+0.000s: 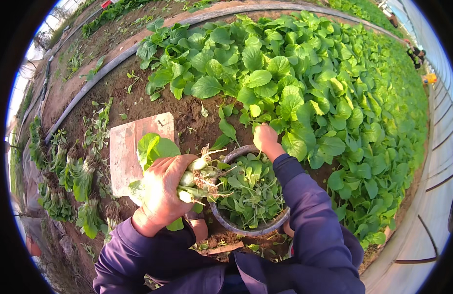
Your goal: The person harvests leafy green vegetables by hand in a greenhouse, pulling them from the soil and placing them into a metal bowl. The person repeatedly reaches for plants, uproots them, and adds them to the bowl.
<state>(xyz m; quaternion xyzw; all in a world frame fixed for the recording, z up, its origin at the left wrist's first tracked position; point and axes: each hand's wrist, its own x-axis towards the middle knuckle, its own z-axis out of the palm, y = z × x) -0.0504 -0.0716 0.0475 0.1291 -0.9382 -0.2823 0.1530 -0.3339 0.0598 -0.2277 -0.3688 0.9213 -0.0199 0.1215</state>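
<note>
My left hand (166, 183) is closed around a bunch of leafy greens (197, 180), with pale stem bases and thin roots pointing right and leaves sticking out behind. My right hand (265, 137) is at the near edge of the standing leafy green plants (289, 73), its fingers curled low among leaves; whether they grip a stem is hidden. Between my forearms stands a round tub (245, 232) holding loose green leaves (252, 187). A flat, worn board (138, 136) lies on the soil beyond my left hand.
Bundled greens (81, 176) lie on the soil at the left. A grey hose or pipe (97, 77) curves around the bed. Plastic greenhouse sheeting (425, 205) runs down the right side. Another person (416, 55) is far off at the upper right, near a yellow container (429, 78).
</note>
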